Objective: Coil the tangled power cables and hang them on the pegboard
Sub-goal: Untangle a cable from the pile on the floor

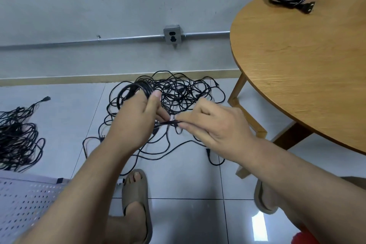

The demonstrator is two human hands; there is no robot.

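Above the messy black cable pile (pixel 179 95) beside the round wooden counter (pixel 297 55), the left hand (pixel 135 123) grips a round black cable coil (pixel 143 86) and the right hand (pixel 215 127) pinches its end.

2 taupe open-toed slide sandals (pixel 135 190)

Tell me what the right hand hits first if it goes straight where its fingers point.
Probably the left hand: the right hand points at it along the cable both pinch, fingertips nearly touching. Depth is hard to judge from one view.
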